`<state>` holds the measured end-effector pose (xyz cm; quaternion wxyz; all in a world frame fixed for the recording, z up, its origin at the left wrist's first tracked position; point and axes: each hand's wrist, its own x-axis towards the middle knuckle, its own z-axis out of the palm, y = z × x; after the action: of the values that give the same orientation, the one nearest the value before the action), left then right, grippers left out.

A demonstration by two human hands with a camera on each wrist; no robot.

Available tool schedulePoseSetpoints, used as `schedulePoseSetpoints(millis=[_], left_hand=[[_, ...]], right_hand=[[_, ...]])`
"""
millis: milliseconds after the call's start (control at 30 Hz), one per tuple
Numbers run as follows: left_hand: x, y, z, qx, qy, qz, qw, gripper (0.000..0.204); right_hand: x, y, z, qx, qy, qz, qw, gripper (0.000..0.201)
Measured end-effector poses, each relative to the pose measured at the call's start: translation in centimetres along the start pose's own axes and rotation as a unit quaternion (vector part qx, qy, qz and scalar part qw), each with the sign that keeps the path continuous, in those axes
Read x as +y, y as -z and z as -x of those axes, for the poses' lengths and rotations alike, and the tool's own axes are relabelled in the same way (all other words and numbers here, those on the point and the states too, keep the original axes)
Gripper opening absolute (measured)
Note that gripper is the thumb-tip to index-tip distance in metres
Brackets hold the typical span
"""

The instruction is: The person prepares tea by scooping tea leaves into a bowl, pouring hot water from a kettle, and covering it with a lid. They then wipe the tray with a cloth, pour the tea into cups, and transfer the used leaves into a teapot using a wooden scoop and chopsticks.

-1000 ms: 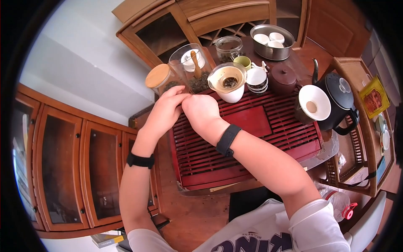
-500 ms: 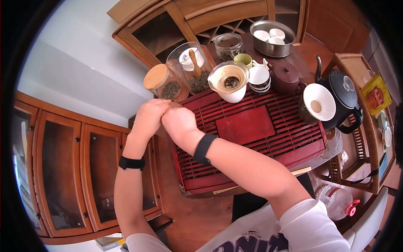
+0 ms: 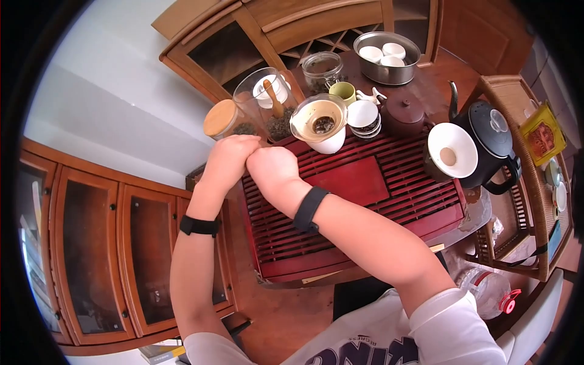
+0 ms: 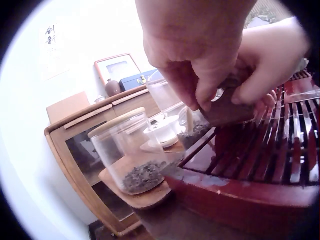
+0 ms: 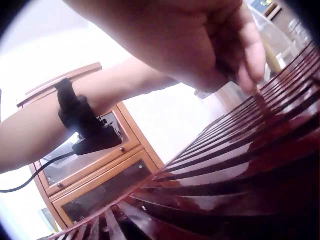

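Both hands are close together over the near-left corner of the slatted red tea tray (image 3: pixel 365 176). Between them is a small flat brown piece (image 4: pixel 227 107), like a packet, plainest in the left wrist view; its exact kind I cannot tell. My left hand (image 3: pixel 228 161) pinches one side with thumb and fingers. The right hand (image 3: pixel 274 170) has its thumb on the piece's face and its fingers curled behind. From the right wrist, the right hand (image 5: pixel 205 45) hides most of the piece. Just beyond stands a wooden-lidded glass jar (image 4: pixel 127 150) of dark tea leaves.
Along the tray's far side are a tall glass container (image 3: pixel 277 125), a strainer on a white cup (image 3: pixel 325 143), stacked lidded bowls (image 3: pixel 364 115) and a brown teapot (image 3: pixel 403 115). A black kettle (image 3: pixel 493 146) stands at right, behind a white funnel-shaped cup (image 3: pixel 456 149).
The hands, together throughout, have gone from beside the jars towards the left and nearer me, then slightly back up and right. Their grip looks much the same, and the tea ware stays in place.
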<state>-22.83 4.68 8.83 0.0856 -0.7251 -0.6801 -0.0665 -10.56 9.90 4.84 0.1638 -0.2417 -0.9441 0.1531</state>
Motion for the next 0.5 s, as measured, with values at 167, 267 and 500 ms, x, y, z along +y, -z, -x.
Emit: schedulePoseSetpoints(millis=[167, 267, 500], left_hand=[[1.3, -1.5, -2.5, 0.038, -0.043, 0.044, 0.997, 0.017], [1.7, -2.2, -2.3, 0.049, -0.031, 0.075, 0.995, 0.018], [1.2, -1.7, -0.7, 0.007, -0.014, 0.078, 0.997, 0.018]], right_hand=[[2.1, 0.0, 1.1, 0.080, -0.019, 0.121, 0.989, 0.010], [2.1, -0.1, 1.4, 0.050, -0.025, 0.159, 0.986, 0.011], [0.6, -0.4, 1.7, 0.042, -0.037, 0.116, 0.992, 0.010]])
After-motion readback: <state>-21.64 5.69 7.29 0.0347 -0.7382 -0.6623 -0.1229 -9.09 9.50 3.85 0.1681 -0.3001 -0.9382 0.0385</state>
